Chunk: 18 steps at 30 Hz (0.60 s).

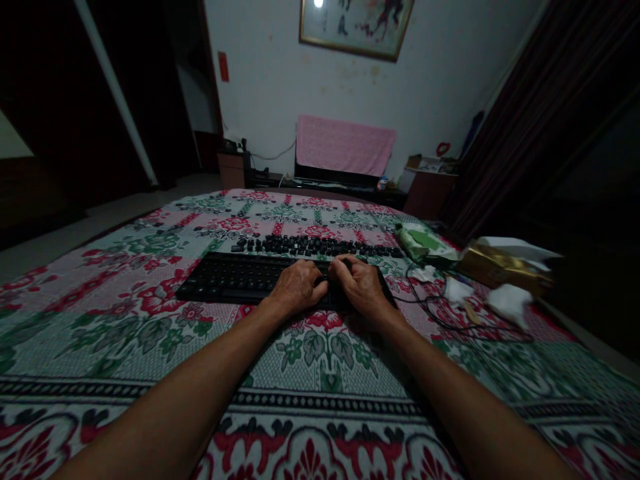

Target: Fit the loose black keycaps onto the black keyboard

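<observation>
A black keyboard (225, 277) lies flat on a floral bed cover (125, 320). Behind it, several loose black keycaps (310, 245) are spread in rows on the cover. My left hand (297, 287) rests on the right part of the keyboard with its fingers curled down. My right hand (361, 283) is right beside it, almost touching, with thumb and fingers pinched together over the keys. What either hand holds is hidden by the fingers.
The keyboard's black cable (440, 313) loops to the right. A green packet (417, 241), a gold box (500, 267) and crumpled white tissues (507, 300) lie at the right edge. Across the room, a pink cloth (344, 143) hangs against the wall.
</observation>
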Each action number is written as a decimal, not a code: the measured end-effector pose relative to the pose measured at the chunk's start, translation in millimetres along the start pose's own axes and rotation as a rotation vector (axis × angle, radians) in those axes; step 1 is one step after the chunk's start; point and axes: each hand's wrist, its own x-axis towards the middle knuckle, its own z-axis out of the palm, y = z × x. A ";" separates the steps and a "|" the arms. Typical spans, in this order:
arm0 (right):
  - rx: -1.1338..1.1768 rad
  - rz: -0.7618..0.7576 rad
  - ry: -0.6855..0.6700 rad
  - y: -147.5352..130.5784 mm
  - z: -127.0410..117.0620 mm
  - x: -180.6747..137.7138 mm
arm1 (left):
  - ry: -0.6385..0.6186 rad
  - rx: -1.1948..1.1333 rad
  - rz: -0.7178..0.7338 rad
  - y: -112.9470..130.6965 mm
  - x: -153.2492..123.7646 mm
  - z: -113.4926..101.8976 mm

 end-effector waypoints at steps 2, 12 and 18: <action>-0.044 -0.009 0.030 -0.3 0.9 -0.7 | 0.016 0.009 -0.004 0.0 -0.6 0.4; -0.010 0.011 0.070 3.0 -5.2 1.3 | 0.053 -0.025 0.002 -2.1 0.1 2.8; -0.174 -0.028 -0.029 7.3 -0.9 -0.9 | 0.066 -0.037 0.006 -2.7 -0.3 4.4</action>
